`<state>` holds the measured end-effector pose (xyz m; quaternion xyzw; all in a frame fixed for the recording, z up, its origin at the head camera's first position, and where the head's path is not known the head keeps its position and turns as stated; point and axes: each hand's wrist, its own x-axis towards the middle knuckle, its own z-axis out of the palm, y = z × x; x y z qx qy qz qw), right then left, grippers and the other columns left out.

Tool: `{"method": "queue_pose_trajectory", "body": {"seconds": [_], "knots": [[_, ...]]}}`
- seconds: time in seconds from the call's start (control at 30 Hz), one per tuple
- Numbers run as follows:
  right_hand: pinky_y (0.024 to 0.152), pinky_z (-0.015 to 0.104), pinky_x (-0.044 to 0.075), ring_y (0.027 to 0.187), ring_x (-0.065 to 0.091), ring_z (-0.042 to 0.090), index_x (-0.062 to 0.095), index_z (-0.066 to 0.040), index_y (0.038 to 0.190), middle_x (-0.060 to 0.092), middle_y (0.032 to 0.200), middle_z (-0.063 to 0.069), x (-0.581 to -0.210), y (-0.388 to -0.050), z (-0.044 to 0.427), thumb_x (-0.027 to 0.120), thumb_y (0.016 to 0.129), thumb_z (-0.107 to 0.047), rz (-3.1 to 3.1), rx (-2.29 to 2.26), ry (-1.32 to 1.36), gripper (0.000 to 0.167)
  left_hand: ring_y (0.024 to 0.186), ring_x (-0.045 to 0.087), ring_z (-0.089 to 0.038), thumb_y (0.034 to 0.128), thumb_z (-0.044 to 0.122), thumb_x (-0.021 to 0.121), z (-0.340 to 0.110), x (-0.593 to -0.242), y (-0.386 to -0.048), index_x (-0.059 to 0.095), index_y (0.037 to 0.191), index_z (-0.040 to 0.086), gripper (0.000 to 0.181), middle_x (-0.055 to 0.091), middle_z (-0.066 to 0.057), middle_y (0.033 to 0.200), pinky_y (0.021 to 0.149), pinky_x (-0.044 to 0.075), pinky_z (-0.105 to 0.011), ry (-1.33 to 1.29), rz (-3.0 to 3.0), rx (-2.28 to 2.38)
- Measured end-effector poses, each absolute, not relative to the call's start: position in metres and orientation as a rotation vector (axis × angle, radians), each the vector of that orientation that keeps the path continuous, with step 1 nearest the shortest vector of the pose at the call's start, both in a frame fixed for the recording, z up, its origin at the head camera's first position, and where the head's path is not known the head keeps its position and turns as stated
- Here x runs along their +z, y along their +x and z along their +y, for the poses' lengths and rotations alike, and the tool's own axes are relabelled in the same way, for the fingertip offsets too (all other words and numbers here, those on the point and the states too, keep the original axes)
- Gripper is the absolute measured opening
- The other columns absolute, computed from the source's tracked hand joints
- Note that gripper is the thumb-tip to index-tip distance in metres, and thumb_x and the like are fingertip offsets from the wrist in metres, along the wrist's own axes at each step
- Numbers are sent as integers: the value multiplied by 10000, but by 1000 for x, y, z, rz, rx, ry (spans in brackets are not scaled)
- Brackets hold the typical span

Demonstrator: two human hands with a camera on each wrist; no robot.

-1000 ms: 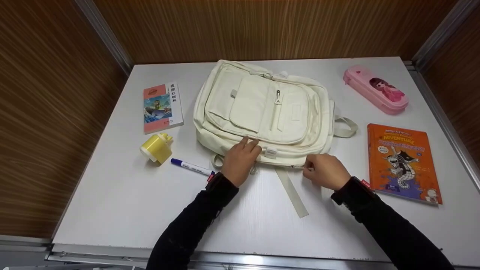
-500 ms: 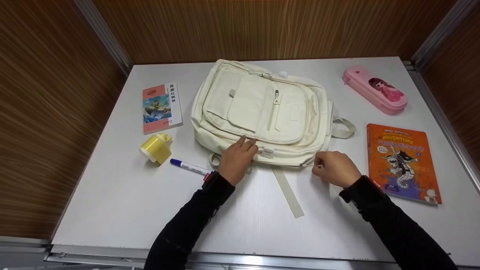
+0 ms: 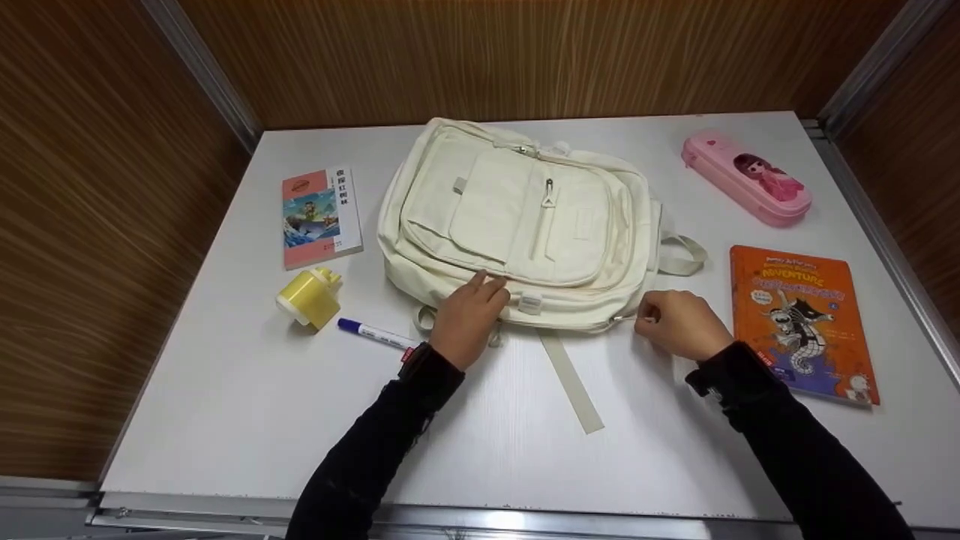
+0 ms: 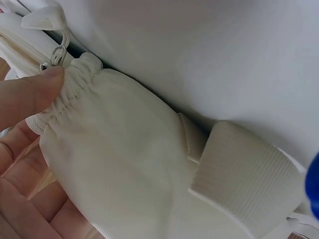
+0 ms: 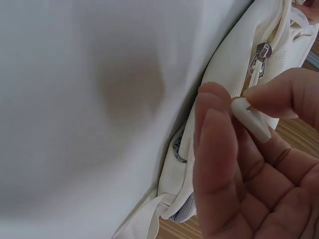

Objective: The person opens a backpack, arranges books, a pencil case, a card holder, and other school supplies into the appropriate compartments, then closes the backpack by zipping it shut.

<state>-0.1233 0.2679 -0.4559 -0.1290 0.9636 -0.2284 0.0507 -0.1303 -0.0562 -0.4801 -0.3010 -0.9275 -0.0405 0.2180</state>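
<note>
A cream backpack lies front side up on the white table. At its near right corner, my right hand pinches a zipper pull between thumb and fingers. The metal zipper slider sits on the side zipper, its cord drawn taut toward that hand. My left hand holds the near side of the backpack, fingers on top. In the left wrist view, the thumb presses the gathered edge of the side pocket, beside another zipper pull.
Left of the backpack are a pink-and-white book, a yellow object with a white round part and a blue-capped marker. A pink pencil case and an orange book lie right. A strap extends toward the front.
My right hand has moved right along the near side, drawing the zipper slider toward the backpack's right corner. The left hand keeps its hold on the backpack.
</note>
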Motion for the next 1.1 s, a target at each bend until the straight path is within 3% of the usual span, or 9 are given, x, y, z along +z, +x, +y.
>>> {"method": "queue_pose_trajectory", "body": {"seconds": [0.27,0.47,0.57,0.73,0.93,1.1], "knots": [[638,291,397,658,500,153,655,-96,783,602,713,13,-455,-122,266,627,830,-80,2884,-740,-489,57,1267,562,-345,805,217,762,-47,-472,-124,615,1115,134,353,636,-88,1304,1038,481,-405,-814,-2616,-183],[618,279,396,643,499,143,679,-69,823,610,717,18,-456,-120,262,618,832,-55,2863,-767,-485,63,1286,539,-328,838,320,708,-8,-470,-115,623,1153,151,367,619,-86,1298,1056,455,-403,-882,-2536,-164],[603,276,391,630,496,141,686,-55,841,616,718,24,-457,-120,260,611,827,-38,2856,-779,-482,78,1211,585,-276,835,281,682,15,-473,-113,652,1075,167,267,654,-44,1187,975,500,-363,-919,-2487,-115],[610,289,405,644,516,155,696,-46,869,647,756,48,-459,-120,255,622,819,-29,2847,-789,-473,90,949,598,-183,858,273,650,44,-478,-114,645,931,182,118,626,12,970,719,517,-282,-932,-2465,43],[649,325,450,691,568,175,719,-28,917,690,798,82,-463,-121,249,655,845,-65,2851,-790,-490,103,883,580,-140,927,256,607,65,-480,-115,636,966,189,83,580,20,977,642,507,-238,-928,-2543,192],[654,372,473,705,609,219,741,-19,908,706,789,104,-467,-120,247,674,854,-92,2879,-800,-490,113,852,618,-121,931,245,601,74,-479,-113,639,1020,191,111,616,29,971,589,528,-240,-890,-2659,203]]}}
